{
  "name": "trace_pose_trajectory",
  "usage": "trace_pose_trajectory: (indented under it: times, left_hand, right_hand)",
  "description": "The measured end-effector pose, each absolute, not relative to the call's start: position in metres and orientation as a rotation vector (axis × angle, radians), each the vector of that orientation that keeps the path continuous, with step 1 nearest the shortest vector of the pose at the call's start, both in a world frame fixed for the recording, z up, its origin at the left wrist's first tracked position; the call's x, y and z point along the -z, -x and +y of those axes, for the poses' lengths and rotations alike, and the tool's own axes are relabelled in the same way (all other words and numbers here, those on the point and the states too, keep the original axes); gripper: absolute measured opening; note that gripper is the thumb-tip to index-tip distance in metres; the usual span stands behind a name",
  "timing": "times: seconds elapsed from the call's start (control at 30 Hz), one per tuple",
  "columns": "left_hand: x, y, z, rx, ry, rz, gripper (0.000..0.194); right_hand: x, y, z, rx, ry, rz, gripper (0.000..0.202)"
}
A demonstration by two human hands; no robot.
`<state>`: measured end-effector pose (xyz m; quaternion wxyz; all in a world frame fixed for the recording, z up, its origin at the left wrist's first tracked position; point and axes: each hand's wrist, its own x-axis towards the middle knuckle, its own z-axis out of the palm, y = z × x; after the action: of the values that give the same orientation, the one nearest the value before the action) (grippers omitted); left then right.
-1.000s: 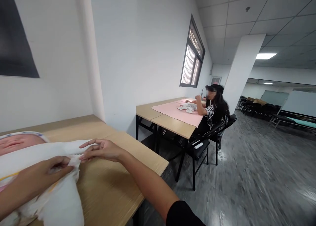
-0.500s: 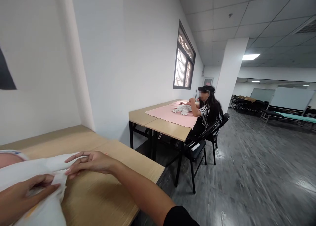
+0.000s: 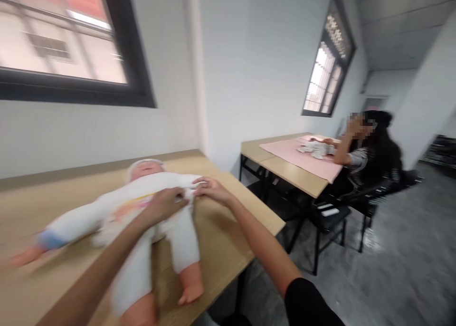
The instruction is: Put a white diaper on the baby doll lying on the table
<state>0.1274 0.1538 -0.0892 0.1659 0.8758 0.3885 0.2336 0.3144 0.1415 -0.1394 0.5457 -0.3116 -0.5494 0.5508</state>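
Note:
A baby doll [image 3: 146, 169] lies on its back on the wooden table [image 3: 221, 254], its feet towards me. It wears a white outfit [image 3: 131, 193] with a coloured print on the front, blue at one cuff, and a pale cap. My left hand [image 3: 166, 205] reaches across the doll's belly, fingers closed on the outfit's side edge. Beside it, my right hand [image 3: 213, 191] pinches the same edge near the doll's sleeve. Motion blur softens the fingers, and the bit of cloth between them is partly hidden.
A wall and a barred window [image 3: 74, 45] stand behind the table. To the right, a person [image 3: 377, 150] sits at another table with a pink cloth [image 3: 302, 157] and white fabric [image 3: 317, 149]. A black folding chair [image 3: 329, 216] stands nearby, with a white object on its seat.
My view has swung left, bringing the whole doll and the near window into sight. Both hands stay at the outfit's side. The seated person's hand now covers the face.

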Motion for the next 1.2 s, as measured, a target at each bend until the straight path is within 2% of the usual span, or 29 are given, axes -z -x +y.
trace_pose_trajectory:
  times: [0.17,0.37,0.5,0.63,0.8,1.1,1.2]
  left_hand:
    - [0.084,-0.13,0.135,-0.54,-2.544,1.272,0.013]
    - [0.09,-0.127,0.128,-0.64,-2.532,1.283,0.012]
    - [0.093,-0.134,0.118,-0.809,-2.581,1.354,0.003]
    - [0.102,-0.143,0.1,-0.894,-2.942,1.475,0.014]
    - [0.117,-0.142,0.085,-0.868,-3.239,1.402,0.032]
    - [0.118,-0.142,0.082,-0.849,-3.228,1.409,0.03]
    - [0.119,-0.143,0.083,-0.905,-3.157,1.448,0.037]
  right_hand:
    - [0.129,-0.306,0.122,-1.289,0.755,-1.295,0.045]
    - [0.13,-0.3,0.118,-1.286,0.854,-1.363,0.039]
    - [0.134,-0.301,0.123,-1.225,0.877,-1.366,0.031]
    - [0.144,-0.301,0.131,-1.135,0.917,-1.113,0.031]
    - [0.151,-0.299,0.138,-0.99,0.988,-0.91,0.025]
    - [0.147,-0.296,0.139,-0.812,0.943,-0.881,0.026]
    - [0.146,-0.296,0.137,-0.833,0.935,-0.881,0.025]
